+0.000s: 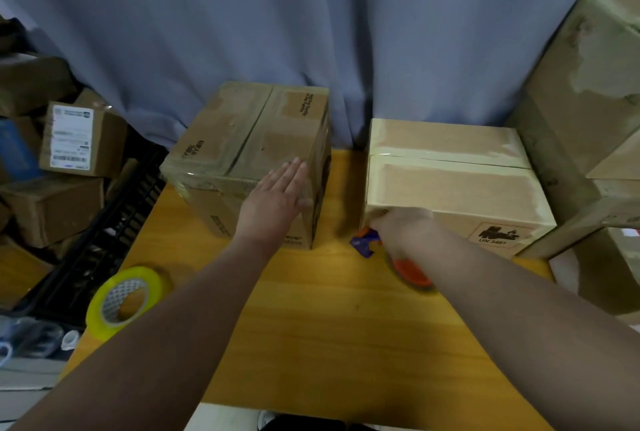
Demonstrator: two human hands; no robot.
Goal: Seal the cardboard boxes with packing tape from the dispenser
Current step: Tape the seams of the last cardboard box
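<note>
The right hand [401,226] has its fingers curled round the tape dispenser [412,271], whose blue nose sits at the near left corner of the right box [450,181], low down by the bench [311,326]. The left hand [277,195] lies flat with straight fingers on the near right corner of the left box [242,133] and holds nothing.

My worry is that nothing braces the right box. A pull on the dispenser could slide it across the smooth bench, or the strip could land crooked and wrinkle over the glossy tape already on its top seam. The tape might also fail to stick at that low corner. The dispenser is blurred, so I cannot tell whether tape is touching the cardboard.

Counted:
- Two boxes on the bench.
- One dispenser.
- One loose roll of yellow tape [124,299] near the left edge.
- Two hands.
- At least two large cartons [588,84] to the right.
- A heap of smaller boxes [76,140] to the left, too jumbled to number.
</note>
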